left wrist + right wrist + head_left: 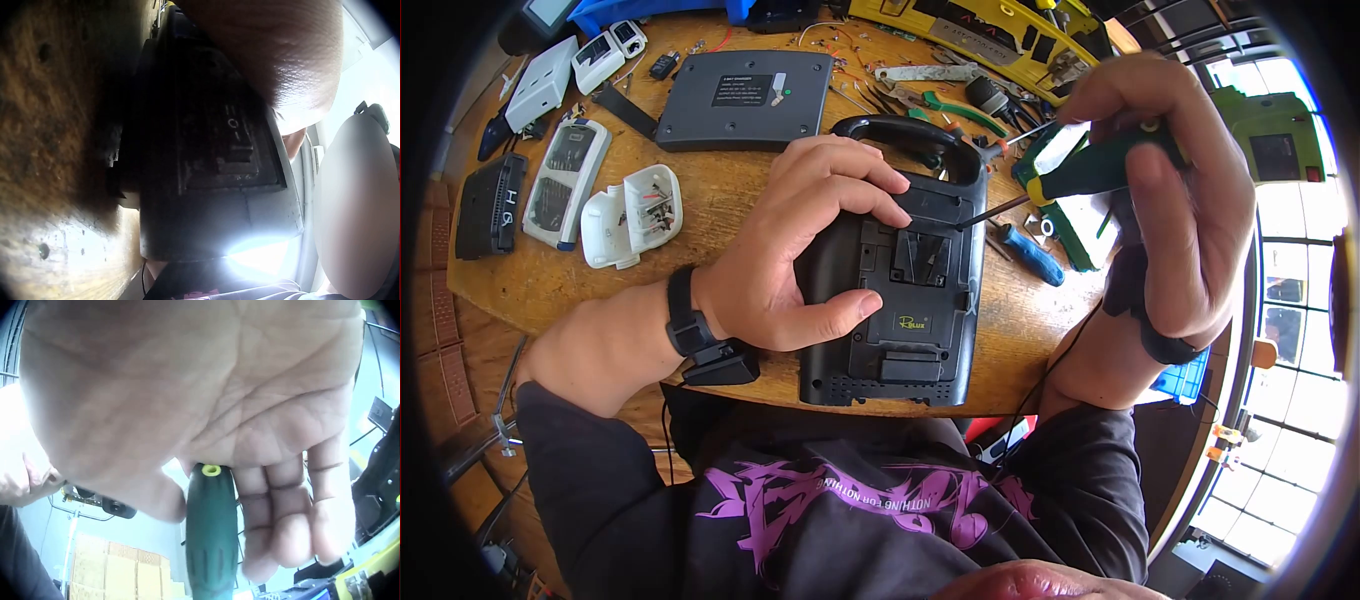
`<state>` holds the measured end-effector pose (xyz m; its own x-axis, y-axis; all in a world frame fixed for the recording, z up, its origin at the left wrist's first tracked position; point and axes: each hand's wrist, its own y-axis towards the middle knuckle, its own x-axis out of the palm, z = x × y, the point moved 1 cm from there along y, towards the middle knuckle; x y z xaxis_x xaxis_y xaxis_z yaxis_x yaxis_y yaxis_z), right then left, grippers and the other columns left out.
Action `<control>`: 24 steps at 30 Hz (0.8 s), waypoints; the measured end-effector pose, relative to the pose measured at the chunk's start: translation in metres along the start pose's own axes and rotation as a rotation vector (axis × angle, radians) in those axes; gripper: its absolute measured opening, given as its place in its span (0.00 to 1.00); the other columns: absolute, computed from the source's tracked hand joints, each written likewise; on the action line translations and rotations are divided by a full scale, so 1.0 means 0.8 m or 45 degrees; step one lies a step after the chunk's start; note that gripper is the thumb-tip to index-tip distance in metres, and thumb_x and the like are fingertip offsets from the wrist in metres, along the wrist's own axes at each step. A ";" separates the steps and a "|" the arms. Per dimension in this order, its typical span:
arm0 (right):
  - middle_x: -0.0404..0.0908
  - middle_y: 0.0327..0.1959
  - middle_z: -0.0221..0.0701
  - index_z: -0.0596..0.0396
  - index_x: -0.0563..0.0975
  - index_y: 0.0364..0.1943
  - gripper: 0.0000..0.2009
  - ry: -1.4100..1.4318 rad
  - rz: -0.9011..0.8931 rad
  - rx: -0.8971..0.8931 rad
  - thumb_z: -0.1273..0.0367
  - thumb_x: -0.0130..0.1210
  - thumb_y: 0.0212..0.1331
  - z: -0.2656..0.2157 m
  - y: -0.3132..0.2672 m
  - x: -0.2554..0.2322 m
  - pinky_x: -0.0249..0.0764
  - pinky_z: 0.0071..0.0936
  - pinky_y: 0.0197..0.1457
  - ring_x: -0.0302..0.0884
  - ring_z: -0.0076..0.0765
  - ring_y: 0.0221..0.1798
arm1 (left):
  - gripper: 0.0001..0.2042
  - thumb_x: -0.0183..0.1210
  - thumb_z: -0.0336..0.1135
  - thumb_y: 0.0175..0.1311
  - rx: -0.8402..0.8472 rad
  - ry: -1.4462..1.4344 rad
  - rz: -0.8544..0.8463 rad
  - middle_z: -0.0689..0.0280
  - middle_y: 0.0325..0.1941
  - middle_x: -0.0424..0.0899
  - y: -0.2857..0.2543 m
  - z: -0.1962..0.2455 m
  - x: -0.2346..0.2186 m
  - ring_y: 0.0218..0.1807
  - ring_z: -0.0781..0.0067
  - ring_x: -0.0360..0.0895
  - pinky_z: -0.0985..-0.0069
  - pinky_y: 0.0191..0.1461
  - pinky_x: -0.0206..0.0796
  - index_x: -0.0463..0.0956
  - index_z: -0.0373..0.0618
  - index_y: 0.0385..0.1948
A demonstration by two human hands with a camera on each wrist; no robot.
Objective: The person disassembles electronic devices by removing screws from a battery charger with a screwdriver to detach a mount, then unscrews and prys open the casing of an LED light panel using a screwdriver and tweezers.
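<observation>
A black plastic case (pixel 825 310) with a carrying handle (pixel 900 127) lies on the wooden bench in front of me. On its face is a raised plate (pixel 910 335) marked Rolux. My left hand (pixel 800 225) rests across the case's left side, fingertips and thumb spread over the plate's edge. The left wrist view shows a switch (pixel 237 159) marked II, O, I on the side wall. Held between thumb and fingers of my right hand (pixel 1195 190) is a screwdriver with a green handle (pixel 212 537). Its shaft slants down to the plate's upper right corner, tip right at the surface.
Behind the case lies a grey charger panel (pixel 745 105). To the left are an opened white box (pixel 605 225) of small parts and a bit set (pixel 565 185). A blue-handled tool (pixel 1033 255) and green-handled pliers (pixel 965 112) lie right and behind, near a yellow case (pixel 990 40).
</observation>
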<state>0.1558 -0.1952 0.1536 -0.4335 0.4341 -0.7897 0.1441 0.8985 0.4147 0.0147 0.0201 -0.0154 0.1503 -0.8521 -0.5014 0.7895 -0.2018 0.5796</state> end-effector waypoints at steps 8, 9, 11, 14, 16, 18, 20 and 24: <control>0.83 0.42 0.43 0.72 0.79 0.44 0.14 -0.309 -0.102 0.233 0.71 0.50 0.67 -0.029 0.001 0.000 0.69 0.23 0.42 0.77 0.29 0.39 | 0.25 0.66 0.45 0.51 -0.006 -0.005 0.001 0.55 0.62 0.76 0.000 0.001 -0.001 0.69 0.47 0.66 0.50 0.75 0.53 0.78 0.41 0.50; 0.83 0.43 0.45 0.73 0.78 0.44 0.14 -0.338 -0.124 0.438 0.70 0.50 0.64 -0.031 0.002 0.000 0.68 0.23 0.43 0.77 0.30 0.41 | 0.25 0.65 0.45 0.51 -0.006 -0.004 -0.004 0.55 0.62 0.76 0.000 0.001 -0.001 0.69 0.47 0.66 0.50 0.75 0.53 0.78 0.41 0.51; 0.83 0.42 0.44 0.73 0.78 0.44 0.15 -0.157 0.025 0.248 0.70 0.52 0.62 -0.010 -0.003 0.011 0.68 0.23 0.42 0.77 0.29 0.40 | 0.25 0.65 0.45 0.51 -0.006 -0.003 -0.009 0.54 0.62 0.76 -0.001 0.001 -0.002 0.69 0.47 0.66 0.50 0.75 0.53 0.78 0.41 0.51; 0.82 0.41 0.42 0.73 0.78 0.45 0.18 -0.014 0.071 0.000 0.68 0.54 0.57 0.002 -0.004 0.005 0.69 0.24 0.40 0.78 0.29 0.39 | 0.34 0.68 0.53 0.52 -0.004 0.073 -0.078 0.51 0.66 0.73 0.000 0.005 -0.005 0.72 0.45 0.63 0.48 0.76 0.51 0.74 0.40 0.57; 0.82 0.41 0.41 0.72 0.78 0.45 0.15 0.009 0.009 -0.011 0.73 0.53 0.59 -0.004 -0.008 0.005 0.74 0.24 0.44 0.80 0.30 0.42 | 0.48 0.71 0.67 0.49 -0.005 0.096 -0.067 0.48 0.70 0.68 0.004 0.018 -0.005 0.75 0.42 0.59 0.47 0.78 0.47 0.67 0.38 0.65; 0.83 0.41 0.41 0.71 0.78 0.46 0.13 -0.071 0.045 0.120 0.75 0.53 0.60 -0.018 -0.010 0.010 0.75 0.23 0.46 0.82 0.30 0.43 | 0.60 0.71 0.77 0.42 -0.020 0.186 -0.167 0.46 0.73 0.65 0.003 0.021 -0.006 0.77 0.39 0.56 0.45 0.80 0.43 0.60 0.37 0.69; 0.83 0.42 0.40 0.70 0.78 0.46 0.11 -0.146 0.085 0.251 0.78 0.53 0.61 -0.022 -0.011 0.006 0.77 0.23 0.48 0.83 0.30 0.44 | 0.63 0.72 0.78 0.38 -0.028 0.159 -0.158 0.48 0.73 0.65 0.004 0.022 -0.007 0.78 0.38 0.55 0.42 0.80 0.40 0.59 0.36 0.71; 0.85 0.41 0.37 0.67 0.79 0.46 0.09 -0.278 0.010 0.192 0.79 0.58 0.63 -0.015 -0.009 -0.004 0.77 0.22 0.46 0.84 0.27 0.40 | 0.64 0.75 0.76 0.34 -0.055 0.161 -0.213 0.51 0.72 0.65 0.011 0.032 -0.010 0.77 0.39 0.56 0.41 0.79 0.39 0.60 0.39 0.71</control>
<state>0.1453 -0.2037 0.1584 -0.2317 0.4301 -0.8725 0.2846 0.8877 0.3620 0.0052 0.0128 0.0096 0.0865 -0.7407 -0.6662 0.8339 -0.3120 0.4552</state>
